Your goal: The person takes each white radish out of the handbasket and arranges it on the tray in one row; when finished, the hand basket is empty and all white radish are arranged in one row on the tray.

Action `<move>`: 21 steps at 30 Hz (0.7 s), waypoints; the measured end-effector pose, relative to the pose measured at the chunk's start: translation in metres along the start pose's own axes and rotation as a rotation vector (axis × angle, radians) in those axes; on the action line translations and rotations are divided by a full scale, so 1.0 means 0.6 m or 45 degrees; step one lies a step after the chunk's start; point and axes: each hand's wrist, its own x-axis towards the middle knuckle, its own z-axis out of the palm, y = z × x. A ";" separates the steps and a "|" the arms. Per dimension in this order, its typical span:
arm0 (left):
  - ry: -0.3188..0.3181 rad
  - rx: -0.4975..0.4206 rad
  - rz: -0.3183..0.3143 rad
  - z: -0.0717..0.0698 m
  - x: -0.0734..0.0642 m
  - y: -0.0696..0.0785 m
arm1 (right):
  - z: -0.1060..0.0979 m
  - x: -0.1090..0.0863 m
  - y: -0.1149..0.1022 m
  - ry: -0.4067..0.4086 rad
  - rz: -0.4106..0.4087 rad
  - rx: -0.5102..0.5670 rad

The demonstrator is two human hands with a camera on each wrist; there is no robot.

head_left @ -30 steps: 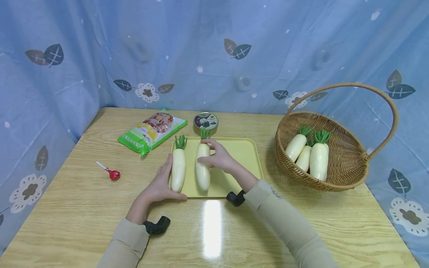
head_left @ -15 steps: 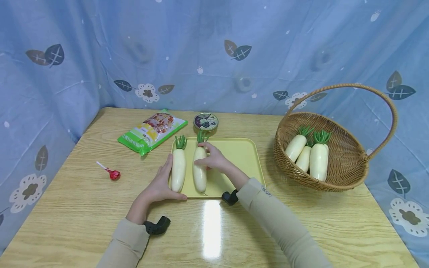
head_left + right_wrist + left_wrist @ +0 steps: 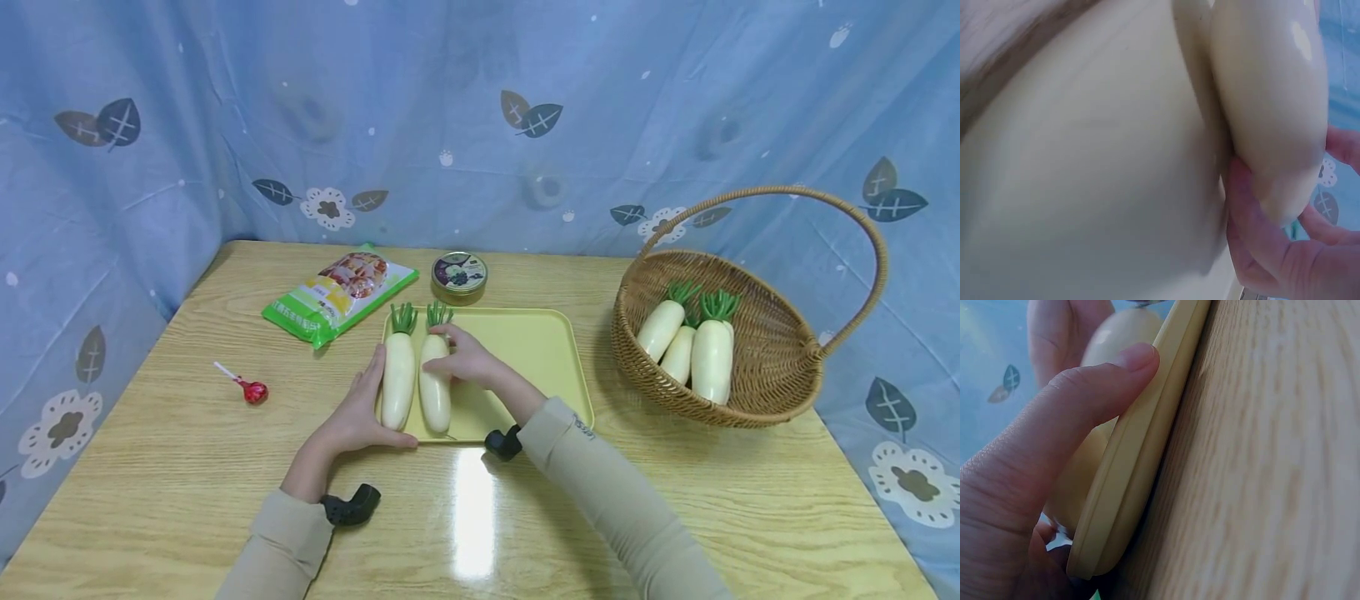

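Observation:
Two white radishes with green tops lie side by side at the left of a yellow tray (image 3: 525, 354). My right hand (image 3: 465, 358) grips the right-hand radish (image 3: 435, 404) near its top, thumb on the near side; the right wrist view shows its fingers around the end of that radish (image 3: 1272, 81). The left-hand radish (image 3: 398, 383) lies along the tray's left rim. My left hand (image 3: 358, 425) holds the tray's near left corner, fingers along the left side and thumb over the front rim. In the left wrist view that thumb (image 3: 1097, 387) presses on the rim.
A wicker basket (image 3: 780, 379) with a tall handle stands at the right, holding several white radishes (image 3: 711, 362). Behind the tray are a round tin (image 3: 459, 275) and a green-edged food packet (image 3: 341, 292). A red lollipop (image 3: 255, 392) lies at the left.
My right hand has slid its radish leftward across the tray and slightly nearer to me, close beside the other radish. My left hand has stayed at the tray corner.

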 end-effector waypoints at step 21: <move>-0.006 0.004 0.003 0.001 0.002 0.000 | 0.000 -0.002 -0.004 -0.007 -0.045 -0.175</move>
